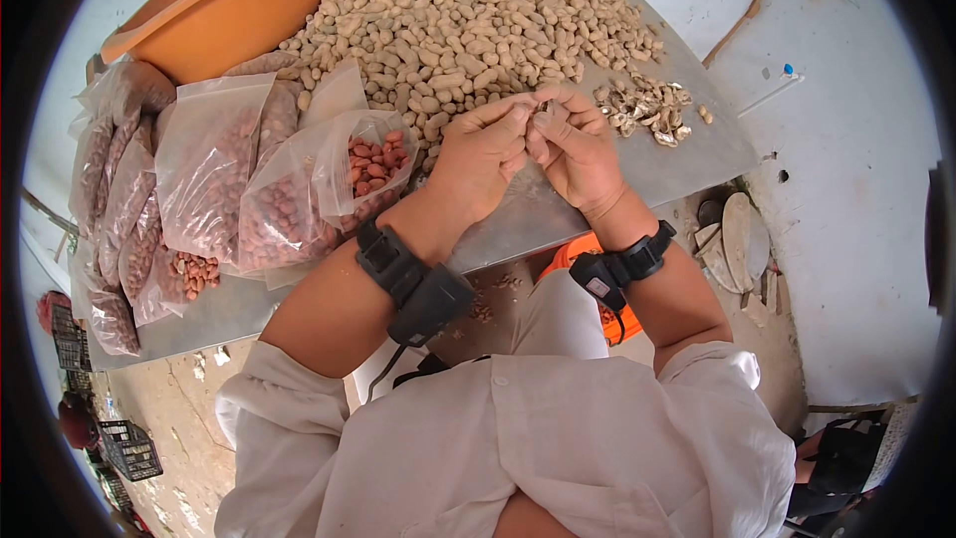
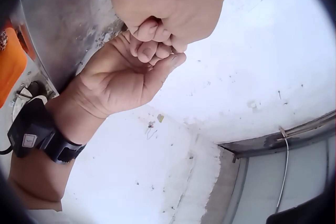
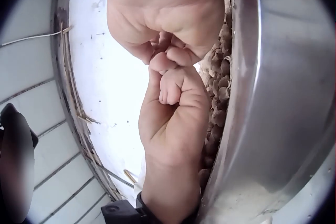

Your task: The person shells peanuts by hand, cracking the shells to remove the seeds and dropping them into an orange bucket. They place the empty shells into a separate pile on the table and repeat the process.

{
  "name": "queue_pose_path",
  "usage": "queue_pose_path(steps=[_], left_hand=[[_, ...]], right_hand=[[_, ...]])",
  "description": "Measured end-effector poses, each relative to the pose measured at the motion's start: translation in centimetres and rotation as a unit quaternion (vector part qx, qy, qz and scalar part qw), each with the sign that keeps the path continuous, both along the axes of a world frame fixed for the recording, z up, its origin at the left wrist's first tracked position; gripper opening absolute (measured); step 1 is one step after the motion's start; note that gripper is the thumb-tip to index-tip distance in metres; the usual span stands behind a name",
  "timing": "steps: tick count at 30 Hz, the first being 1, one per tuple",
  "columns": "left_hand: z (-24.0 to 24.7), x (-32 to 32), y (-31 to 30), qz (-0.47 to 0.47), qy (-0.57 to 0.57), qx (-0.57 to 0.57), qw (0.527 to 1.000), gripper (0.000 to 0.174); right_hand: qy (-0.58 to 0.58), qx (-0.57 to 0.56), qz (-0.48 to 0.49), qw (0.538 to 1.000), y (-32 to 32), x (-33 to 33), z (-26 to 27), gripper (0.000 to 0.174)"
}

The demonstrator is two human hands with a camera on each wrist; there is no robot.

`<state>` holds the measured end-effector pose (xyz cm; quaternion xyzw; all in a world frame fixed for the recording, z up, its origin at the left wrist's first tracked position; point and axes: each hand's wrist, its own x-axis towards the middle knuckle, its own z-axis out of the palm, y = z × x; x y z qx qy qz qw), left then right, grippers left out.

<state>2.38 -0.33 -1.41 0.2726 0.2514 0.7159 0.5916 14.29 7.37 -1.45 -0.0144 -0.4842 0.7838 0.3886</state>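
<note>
Over the table edge the left hand (image 1: 476,161) and right hand (image 1: 580,151) meet at the fingertips. Between them they pinch a small dark piece that looks like a peanut (image 1: 541,109), mostly hidden by the fingers. Behind the hands lies a big heap of unshelled peanuts (image 1: 448,20), with a small pile of empty shells (image 1: 647,108) to its right. In the left wrist view the left hand (image 2: 168,6) is above the right hand (image 2: 123,74), fingers curled together. The right wrist view has the right hand (image 3: 165,11) above the left hand (image 3: 176,113); fingers hide the piece.
Clear bags of red kernels (image 1: 214,169) line the table's left side, one open bag (image 1: 373,164) near the left forearm. An orange basin (image 1: 234,10) stands at back left. Beneath the metal table (image 1: 697,144) is an orange container (image 1: 625,324), by the knees.
</note>
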Motion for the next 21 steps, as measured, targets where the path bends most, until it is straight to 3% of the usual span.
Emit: queue_pose_path(steps=[5, 11, 14, 17, 21], left_hand=[[0.5, 0.0, 0.0, -0.012, -0.044, -0.015, 0.999, 0.025], [0.6, -0.4, -0.2, -0.046, -0.045, -0.018, 0.998, 0.02], [0.4, -0.6, -0.1, -0.066, -0.061, -0.031, 0.995, 0.016], [0.1, -0.9, 0.2, -0.079, -0.09, -0.035, 0.992, 0.013], [-0.2, -1.1, 0.3, -0.078, -0.133, -0.06, 0.986, 0.007]], right_hand=[[-0.024, 0.069, -0.089, 0.993, -0.8, -0.4, 0.1, 0.024], [-0.074, 0.092, -0.123, 0.985, -0.7, -0.1, 0.3, 0.02], [-0.168, 0.194, -0.162, 0.953, -0.7, 0.5, 0.6, 0.017], [-0.159, 0.28, -0.188, 0.928, -0.6, 0.4, 0.7, 0.019], [-0.191, 0.544, -0.295, 0.762, -0.5, 0.7, 2.0, 0.02]])
